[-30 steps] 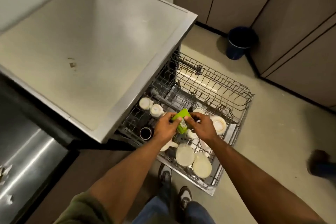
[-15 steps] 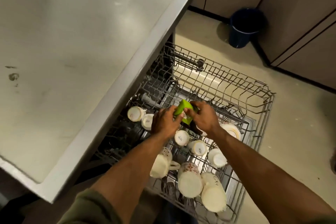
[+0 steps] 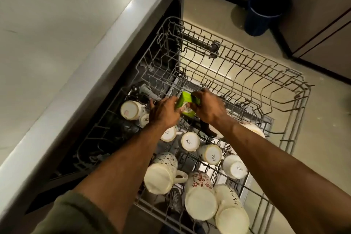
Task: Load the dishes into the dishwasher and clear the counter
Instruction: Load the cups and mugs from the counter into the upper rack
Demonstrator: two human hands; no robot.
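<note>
You hold a small green box (image 3: 187, 105) in both hands over the wire rack (image 3: 237, 74) of the dishwasher. Your left hand (image 3: 164, 111) curls its fingers around the near end, and your right hand (image 3: 208, 107) pinches the far end. The box is smooth, with flat sides and square corners. Its long side runs slanted, from near your left hand up and away to the right. Below, round white cups (image 3: 190, 141) sit bottom-up in the rack. The gray metal bench (image 3: 62, 30) is flat and smooth beside it. A dark blue bin (image 3: 264, 13) stands on the floor.
</note>
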